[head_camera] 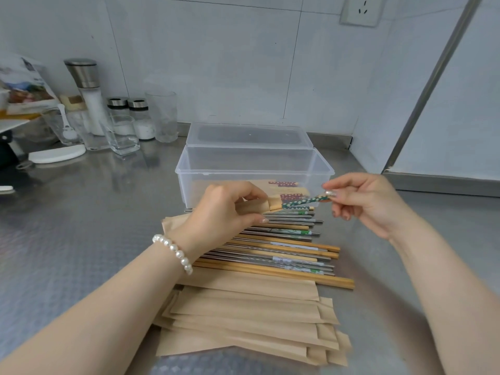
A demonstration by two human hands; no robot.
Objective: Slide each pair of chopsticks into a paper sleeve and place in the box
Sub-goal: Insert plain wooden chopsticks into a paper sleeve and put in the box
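Both bare forearms reach forward from the near edge of the bench. The left hand (224, 209), pearl bracelet at the wrist, curls its fingers, apparently pinching something. The right hand (362, 201) pinches with thumb and forefinger, other fingers curled.

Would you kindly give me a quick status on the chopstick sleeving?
Left hand holds paper sleeve; right hand pinches green patterned chopsticks, partly inserted. Clear box open, sleeved pairs inside. Nothing in the way.

One clear box (254, 169) at twelve o'clock; two sleeved pairs (284, 189) visible inside. Two hands: left hand (224, 209), right hand (365, 201). Loose chopsticks (284, 250) and empty sleeves (249, 315): too many overlapping to count.
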